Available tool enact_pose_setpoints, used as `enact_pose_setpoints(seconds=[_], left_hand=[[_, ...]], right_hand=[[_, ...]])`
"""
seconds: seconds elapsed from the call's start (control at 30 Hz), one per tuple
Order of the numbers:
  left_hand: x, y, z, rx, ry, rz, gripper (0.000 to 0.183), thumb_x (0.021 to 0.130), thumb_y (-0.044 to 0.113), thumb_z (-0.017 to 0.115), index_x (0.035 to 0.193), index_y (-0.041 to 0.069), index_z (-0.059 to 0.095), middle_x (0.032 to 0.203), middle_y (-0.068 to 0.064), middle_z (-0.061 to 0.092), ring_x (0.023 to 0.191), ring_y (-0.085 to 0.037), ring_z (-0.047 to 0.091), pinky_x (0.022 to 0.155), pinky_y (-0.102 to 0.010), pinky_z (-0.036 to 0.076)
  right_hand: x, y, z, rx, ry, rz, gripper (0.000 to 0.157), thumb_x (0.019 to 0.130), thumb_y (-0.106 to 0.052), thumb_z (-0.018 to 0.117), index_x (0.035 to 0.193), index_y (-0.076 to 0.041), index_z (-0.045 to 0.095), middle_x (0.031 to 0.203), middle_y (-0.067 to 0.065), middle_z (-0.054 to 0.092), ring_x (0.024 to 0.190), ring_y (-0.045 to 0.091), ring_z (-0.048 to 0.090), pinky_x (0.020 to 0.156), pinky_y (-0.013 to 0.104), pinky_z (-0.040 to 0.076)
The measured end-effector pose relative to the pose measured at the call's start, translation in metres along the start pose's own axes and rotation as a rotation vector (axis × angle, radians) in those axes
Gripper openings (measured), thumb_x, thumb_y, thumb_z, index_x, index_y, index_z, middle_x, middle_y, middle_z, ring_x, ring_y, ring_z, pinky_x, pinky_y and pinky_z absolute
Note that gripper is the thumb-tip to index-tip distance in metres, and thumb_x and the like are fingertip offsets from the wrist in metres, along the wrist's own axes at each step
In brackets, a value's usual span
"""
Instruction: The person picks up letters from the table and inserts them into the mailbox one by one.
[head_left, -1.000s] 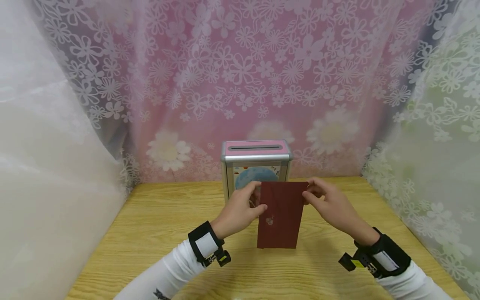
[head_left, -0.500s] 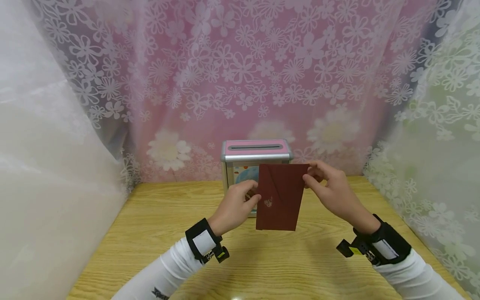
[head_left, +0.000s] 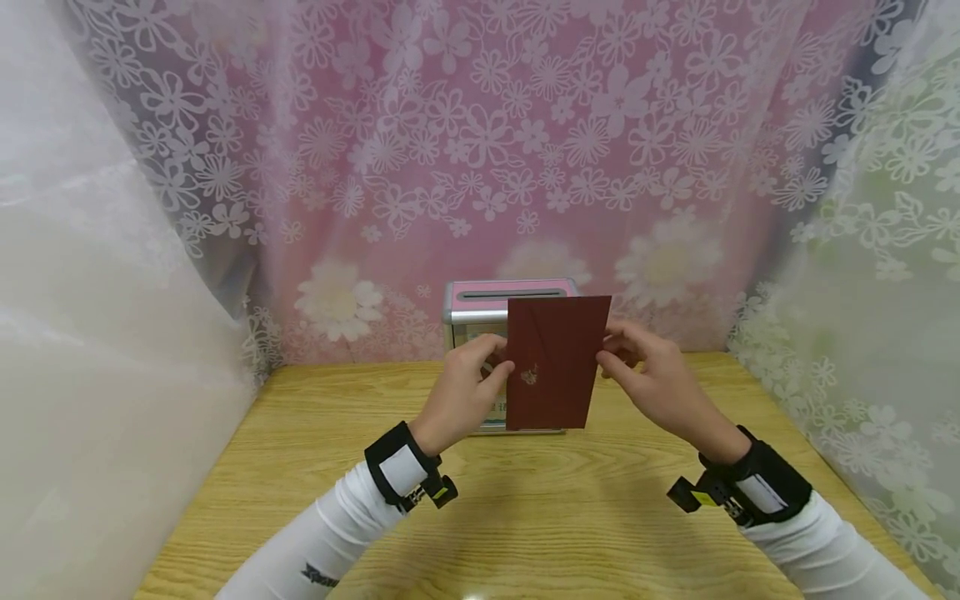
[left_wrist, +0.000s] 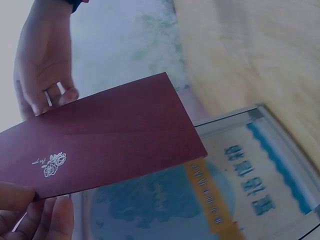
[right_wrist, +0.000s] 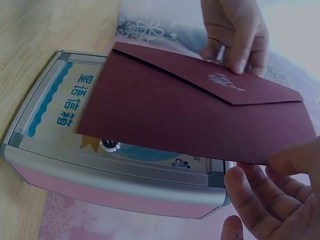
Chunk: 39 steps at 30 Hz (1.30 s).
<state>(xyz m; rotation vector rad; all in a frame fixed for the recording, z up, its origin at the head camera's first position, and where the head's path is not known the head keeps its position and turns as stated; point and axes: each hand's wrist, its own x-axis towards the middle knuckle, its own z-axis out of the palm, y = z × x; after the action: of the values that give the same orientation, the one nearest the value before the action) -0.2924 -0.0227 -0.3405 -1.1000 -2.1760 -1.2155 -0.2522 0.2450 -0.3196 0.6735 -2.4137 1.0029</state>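
A dark red envelope (head_left: 558, 362) stands nearly upright in the air, flap side toward me, with a small silvery rose print on it. My left hand (head_left: 461, 392) pinches its left edge between thumb and fingers. On the opposite edge, my right hand (head_left: 660, 383) pinches it too, thumb in front, as the right wrist view shows. Behind the envelope is a pink and silver letter box (head_left: 468, 317) with a long slot (head_left: 487, 295) in its top. The envelope covers much of the box's front and part of its top. A round lock (right_wrist: 110, 145) shows on the box's front.
The box rests on a wood-grain table (head_left: 337, 433), near its back edge. A pink flowered curtain (head_left: 487, 167) hangs behind it. Pale sheets hang on both sides, the left sheet (head_left: 112, 292) plain and the right sheet (head_left: 877, 333) flowered.
Both hands have raised the envelope from low in front of the box to the height of its top. My right hand's grip now sits lower on the envelope's edge.
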Motion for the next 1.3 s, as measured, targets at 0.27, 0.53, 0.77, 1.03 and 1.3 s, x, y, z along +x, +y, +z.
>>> enact_pose_setpoints(seconds=[0.27,0.53,0.77,1.03,1.3], left_hand=[[0.025,0.01,-0.014,0.057,0.11,0.086,0.019,0.093,0.004,0.059,0.111,0.003,0.062,0.088,-0.003,0.062,0.075,-0.007,0.054,0.058,-0.029,0.05],[0.051,0.02,-0.028,0.115,0.196,0.123,0.019,0.092,0.002,0.058,0.111,0.0,0.061,0.089,-0.007,0.062,0.079,-0.01,0.055,0.064,-0.031,0.052],[0.072,0.027,-0.04,0.125,0.237,0.189,0.016,0.091,0.0,0.058,0.107,-0.001,0.061,0.089,-0.008,0.062,0.077,-0.01,0.054,0.063,-0.031,0.051],[0.094,0.036,-0.054,0.135,0.294,0.225,0.016,0.091,-0.001,0.058,0.106,-0.001,0.062,0.088,-0.007,0.063,0.075,-0.009,0.054,0.067,-0.029,0.052],[0.118,0.036,-0.063,0.139,0.349,0.202,0.012,0.091,-0.001,0.059,0.102,-0.002,0.063,0.086,-0.008,0.062,0.077,-0.012,0.055,0.069,-0.029,0.051]], right_hand=[[0.015,-0.006,0.0,0.005,0.045,-0.072,0.014,0.094,-0.007,0.059,0.106,-0.013,0.063,0.086,0.002,0.064,0.074,0.011,0.056,0.057,0.034,0.05],[0.046,-0.023,-0.013,0.001,0.111,-0.083,0.013,0.096,-0.007,0.054,0.106,-0.007,0.063,0.084,0.008,0.065,0.075,0.012,0.055,0.063,0.029,0.049],[0.063,-0.062,-0.029,0.024,0.129,-0.111,0.014,0.093,0.005,0.052,0.104,0.003,0.061,0.085,0.019,0.063,0.077,0.026,0.057,0.068,0.038,0.046],[0.088,-0.048,-0.037,-0.007,0.195,-0.154,0.013,0.096,-0.006,0.053,0.103,-0.004,0.063,0.083,0.008,0.063,0.074,0.015,0.056,0.067,0.029,0.045],[0.113,-0.051,-0.043,-0.041,0.27,-0.184,0.015,0.095,-0.009,0.054,0.104,-0.006,0.066,0.085,0.005,0.066,0.075,0.009,0.057,0.07,0.025,0.049]])
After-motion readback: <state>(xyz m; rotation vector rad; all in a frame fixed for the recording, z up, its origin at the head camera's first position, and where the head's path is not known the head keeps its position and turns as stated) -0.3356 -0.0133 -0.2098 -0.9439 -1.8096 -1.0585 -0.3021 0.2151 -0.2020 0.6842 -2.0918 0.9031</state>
